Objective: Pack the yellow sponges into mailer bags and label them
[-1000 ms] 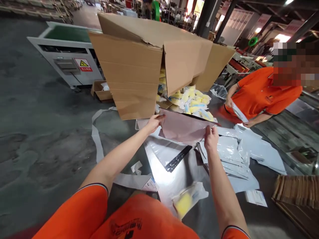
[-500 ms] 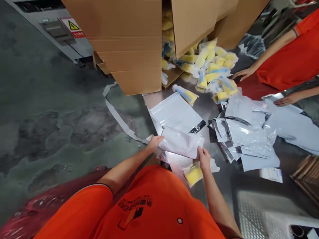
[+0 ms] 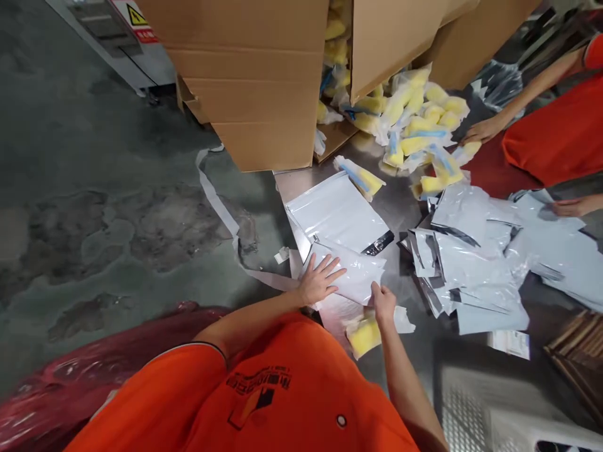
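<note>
On the far left, a mottled grey concrete floor (image 3: 108, 232) lies beyond the steel tabletop (image 3: 294, 188). Far off, a corrugated cardboard carton (image 3: 245, 81) tilts open above yellow sponges in clear film (image 3: 414, 119). Near, the left hand (image 3: 319, 280) lies open, fingers spread on a glossy white poly mailer (image 3: 355, 273), which the right hand (image 3: 384, 303) grips at its near edge. Right, a slippery heap of mailers (image 3: 471, 263) sits just below a co-worker's hand (image 3: 483, 130).

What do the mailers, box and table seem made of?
The mailers look like thin plastic film, going by their glossy sheen and soft creases. The box looks like brown corrugated cardboard, with matte, folded flaps. The table looks like dull grey metal, perhaps steel, though the look leaves that open.
</note>
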The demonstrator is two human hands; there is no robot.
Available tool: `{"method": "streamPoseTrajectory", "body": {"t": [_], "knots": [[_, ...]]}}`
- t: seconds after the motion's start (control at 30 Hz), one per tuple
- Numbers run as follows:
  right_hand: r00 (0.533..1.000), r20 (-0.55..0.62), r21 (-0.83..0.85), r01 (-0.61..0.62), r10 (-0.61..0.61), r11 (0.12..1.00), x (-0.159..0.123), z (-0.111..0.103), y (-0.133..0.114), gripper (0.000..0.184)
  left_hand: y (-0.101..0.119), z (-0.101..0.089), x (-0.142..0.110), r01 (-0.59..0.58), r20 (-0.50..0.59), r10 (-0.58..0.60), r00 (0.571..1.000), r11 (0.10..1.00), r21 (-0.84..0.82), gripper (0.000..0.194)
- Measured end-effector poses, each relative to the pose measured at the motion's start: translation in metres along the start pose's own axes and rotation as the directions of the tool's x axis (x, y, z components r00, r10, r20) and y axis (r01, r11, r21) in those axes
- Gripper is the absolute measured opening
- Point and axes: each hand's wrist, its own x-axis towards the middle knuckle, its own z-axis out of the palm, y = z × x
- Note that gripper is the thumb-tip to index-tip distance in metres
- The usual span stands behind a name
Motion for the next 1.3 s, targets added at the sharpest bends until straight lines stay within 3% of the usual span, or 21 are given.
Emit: {"method": "streamPoseTrajectory", "body": {"t": [0.1, 0.17, 0.2, 0.27, 0.33, 0.43, 0.53, 0.6, 0.67, 0.73, 0.8, 0.87, 0.93, 1.0, 1.17, 1.3], "knots": [[0.973, -0.139, -0.22, 0.149, -0.182, 0.964, 0.001, -0.012, -0.018, 0.037, -0.011, 0.014, 0.005, -0.005, 0.027, 0.005, 1.0, 1.0, 0.006, 0.06], [0.864, -0.219, -0.361, 0.361, -0.454, 0.86, 0.002, -0.014, -0.045, 0.04, -0.016, 0.017, 0.007, -0.013, 0.027, 0.013, 1.0, 1.0, -0.005, 0.062], [0.789, -0.184, -0.405, 0.482, -0.586, 0.777, 0.003, -0.011, -0.063, 0.04, -0.017, 0.016, 0.009, -0.016, 0.03, 0.016, 0.999, 1.0, -0.011, 0.062], [0.664, 0.029, -0.42, 0.686, -0.747, 0.593, 0.005, 0.004, -0.102, 0.037, -0.016, 0.014, 0.011, -0.015, 0.037, 0.016, 0.999, 1.0, -0.022, 0.061], [0.593, 0.291, -0.407, 0.787, -0.751, 0.464, 0.01, 0.028, -0.141, 0.032, -0.013, 0.011, 0.014, 0.001, 0.038, 0.0, 0.999, 0.999, -0.035, 0.058], [0.576, 0.554, -0.458, 0.814, -0.602, 0.357, 0.02, 0.063, -0.181, 0.026, -0.01, 0.007, 0.015, 0.029, 0.026, -0.027, 0.999, 0.996, -0.083, 0.049], [0.571, 0.648, -0.483, 0.82, -0.504, 0.307, 0.03, 0.075, -0.195, 0.024, -0.007, -0.002, 0.015, 0.06, -0.017, -0.065, 0.998, 0.975, -0.215, 0.042], [0.563, 0.646, -0.467, 0.825, -0.515, 0.317, 0.036, 0.071, -0.194, 0.024, -0.007, -0.011, 0.02, 0.145, -0.076, -0.189, 0.979, 0.91, -0.387, 0.034], [0.552, 0.617, -0.444, 0.833, -0.562, 0.33, 0.039, 0.062, -0.19, 0.024, -0.008, -0.021, 0.031, 0.303, -0.076, -0.446, 0.892, 0.713, -0.632, 0.023], [0.52, 0.582, -0.429, 0.849, -0.625, 0.307, 0.037, 0.053, -0.186, 0.025, -0.011, -0.03, 0.048, 0.413, 0.091, -0.667, 0.739, 0.343, -0.843, 0.021], [0.462, 0.557, -0.425, 0.873, -0.69, 0.241, 0.034, 0.047, -0.181, 0.025, -0.016, -0.036, 0.064, 0.435, 0.304, -0.714, 0.631, 0.001, -0.9, 0.023], [0.395, 0.548, -0.422, 0.892, -0.737, 0.165, 0.029, 0.044, -0.178, 0.025, -0.022, -0.038, 0.077, 0.455, 0.407, -0.705, 0.581, -0.134, -0.881, 0.021], [0.351, 0.546, -0.409, 0.904, -0.761, 0.123, 0.026, 0.042, -0.176, 0.027, -0.026, -0.035, 0.082, 0.493, 0.413, -0.729, 0.546, -0.119, -0.862, 0.021], [0.343, 0.554, -0.389, 0.912, -0.759, 0.129, 0.025, 0.04, -0.178, 0.03, -0.028, -0.032, 0.082, 0.521, 0.387, -0.754, 0.53, -0.07, -0.851, 0.024], [0.428, 0.635, -0.402, 0.894, -0.643, 0.198, 0.025, 0.037, -0.196, 0.031, -0.028, -0.03, 0.077, 0.539, 0.303, -0.772, 0.558, 0.059, -0.84, 0.026], [0.432, 0.718, -0.386, 0.899, -0.546, 0.204, 0.03, 0.041, -0.207, 0.025, -0.028, -0.029, 0.077, 0.541, 0.251, -0.774, 0.581, 0.137, -0.83, 0.027]]}}
